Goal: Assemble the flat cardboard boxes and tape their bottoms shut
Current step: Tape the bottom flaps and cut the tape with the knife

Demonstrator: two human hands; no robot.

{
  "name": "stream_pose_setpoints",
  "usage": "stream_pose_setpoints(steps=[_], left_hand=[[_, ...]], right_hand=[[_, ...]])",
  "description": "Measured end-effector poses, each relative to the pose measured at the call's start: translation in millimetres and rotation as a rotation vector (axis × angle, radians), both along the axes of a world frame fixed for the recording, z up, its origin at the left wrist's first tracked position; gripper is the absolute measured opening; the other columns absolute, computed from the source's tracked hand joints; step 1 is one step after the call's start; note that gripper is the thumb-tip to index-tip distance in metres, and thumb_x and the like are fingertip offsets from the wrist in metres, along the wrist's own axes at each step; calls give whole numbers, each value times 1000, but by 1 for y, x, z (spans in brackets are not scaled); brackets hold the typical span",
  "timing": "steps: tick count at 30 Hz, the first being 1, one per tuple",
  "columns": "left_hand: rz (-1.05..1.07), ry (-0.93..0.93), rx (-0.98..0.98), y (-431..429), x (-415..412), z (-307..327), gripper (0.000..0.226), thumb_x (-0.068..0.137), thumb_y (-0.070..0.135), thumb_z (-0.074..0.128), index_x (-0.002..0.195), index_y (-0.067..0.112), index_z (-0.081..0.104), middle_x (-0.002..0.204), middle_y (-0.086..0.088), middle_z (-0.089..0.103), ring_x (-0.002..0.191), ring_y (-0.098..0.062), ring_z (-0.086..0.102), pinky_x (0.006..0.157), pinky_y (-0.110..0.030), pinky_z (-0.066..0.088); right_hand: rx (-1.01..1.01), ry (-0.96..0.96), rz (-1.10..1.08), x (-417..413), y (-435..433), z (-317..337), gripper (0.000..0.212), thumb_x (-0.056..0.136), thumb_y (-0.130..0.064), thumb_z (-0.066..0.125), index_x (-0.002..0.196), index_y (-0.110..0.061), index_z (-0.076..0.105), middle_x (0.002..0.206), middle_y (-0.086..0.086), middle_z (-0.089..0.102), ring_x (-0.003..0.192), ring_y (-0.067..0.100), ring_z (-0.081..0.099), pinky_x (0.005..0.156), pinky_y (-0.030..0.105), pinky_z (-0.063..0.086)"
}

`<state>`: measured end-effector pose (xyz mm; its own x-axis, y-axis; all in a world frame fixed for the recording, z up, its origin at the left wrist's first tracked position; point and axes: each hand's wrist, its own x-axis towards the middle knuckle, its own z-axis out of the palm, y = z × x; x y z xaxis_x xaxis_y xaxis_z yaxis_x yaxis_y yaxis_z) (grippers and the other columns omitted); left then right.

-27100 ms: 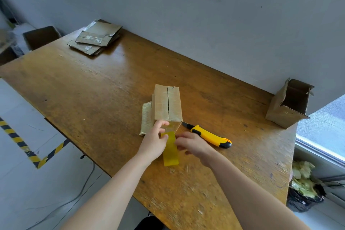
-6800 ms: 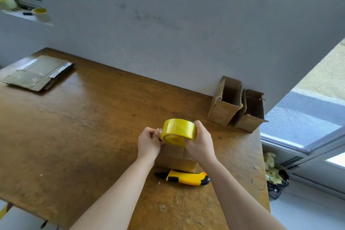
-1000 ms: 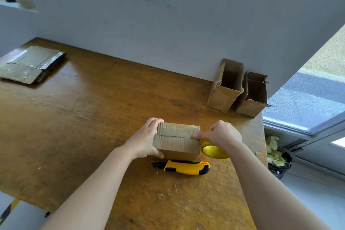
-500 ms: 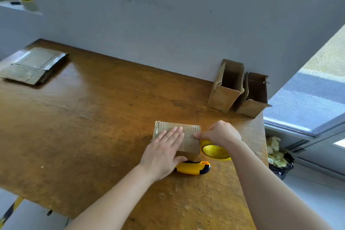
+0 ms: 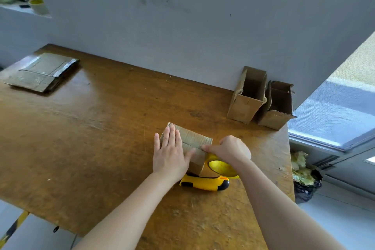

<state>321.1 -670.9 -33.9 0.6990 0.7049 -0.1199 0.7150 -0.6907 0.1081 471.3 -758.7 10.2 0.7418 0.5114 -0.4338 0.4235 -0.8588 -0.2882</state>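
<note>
Head view, scuffed wooden table (image 5: 91, 138), cardboard box (image 5: 195, 138), grey wall (image 5: 182, 26), window (image 5: 334, 111) right

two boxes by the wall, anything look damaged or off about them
Only minor wear. The left open box and right open box stand side by side, but their top flap edges look bent and ragged. Neither has tipped over or collapsed.

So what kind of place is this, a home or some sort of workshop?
Probably a small packing bench in a workshop: a worn wooden table against a bare wall, a stack of flat cartons, two assembled boxes, and tape with a cutter.
</note>
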Motion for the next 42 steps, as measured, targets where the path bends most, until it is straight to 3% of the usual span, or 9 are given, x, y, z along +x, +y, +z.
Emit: stream_pose_setpoints(steps=[4,7,15,25,28,31,33,37,42], left_hand=[[13,-39,51,30,-7,9,62,102,47,22,154,17,10,162,-9,-1,149,-26,-3,119,-45,1],[31,-121,12,47,-12,10,52,103,37,29,152,19,23,160,-8,16,147,-26,13,117,-38,21],[-4,56,-129,90,-10,4,71,99,56,18,154,18,-3,161,-6,-12,148,-21,-14,119,-37,-7],[-42,80,-156,100,-13,9,72,98,58,20,154,18,-5,161,-4,-13,147,-18,-15,118,-35,-8],[-29,71,-173,99,-12,11,80,95,64,24,154,18,-4,161,-4,-13,148,-18,-15,119,-36,-8],[-23,81,-149,96,-8,12,94,88,72,32,154,15,-4,161,-7,-12,148,-22,-13,121,-41,-5],[-14,81,-111,94,-4,11,97,86,71,39,154,14,-2,162,-9,-8,149,-24,-10,121,-42,-3],[-11,82,-41,93,1,12,95,87,66,44,154,11,3,162,-12,-1,149,-27,-3,121,-45,3],[-32,115,14,91,3,10,99,85,62,53,153,10,4,162,-14,1,149,-31,2,120,-49,9]], right_hand=[[135,138,8,-18,14,-9,53,88,-64,51,61,-19,51,62,-4,51,60,15,50,48,24,35],[284,377,-29,-29,27,-11,38,94,-42,48,82,-11,65,77,2,56,74,20,52,59,28,37],[470,754,-51,-51,40,-16,23,94,-26,55,107,-9,61,81,10,66,63,19,64,67,35,56],[264,662,-119,-51,52,-21,31,90,-36,62,96,-5,63,66,9,64,45,19,59,48,25,52],[210,623,-114,-51,55,-28,33,87,-38,63,91,-5,63,58,7,64,43,20,58,55,29,54],[191,583,-85,-51,58,-37,43,86,-46,61,99,-5,63,64,7,67,55,25,65,71,42,59],[166,542,-26,-53,57,-36,58,86,-57,56,115,-8,61,91,9,72,80,28,71,82,47,59],[131,508,55,-54,53,-30,77,89,-59,55,147,-12,37,145,7,47,130,26,48,98,32,42],[172,549,135,-57,49,-29,43,86,-45,65,118,-16,61,114,4,64,105,22,58,87,35,48]])
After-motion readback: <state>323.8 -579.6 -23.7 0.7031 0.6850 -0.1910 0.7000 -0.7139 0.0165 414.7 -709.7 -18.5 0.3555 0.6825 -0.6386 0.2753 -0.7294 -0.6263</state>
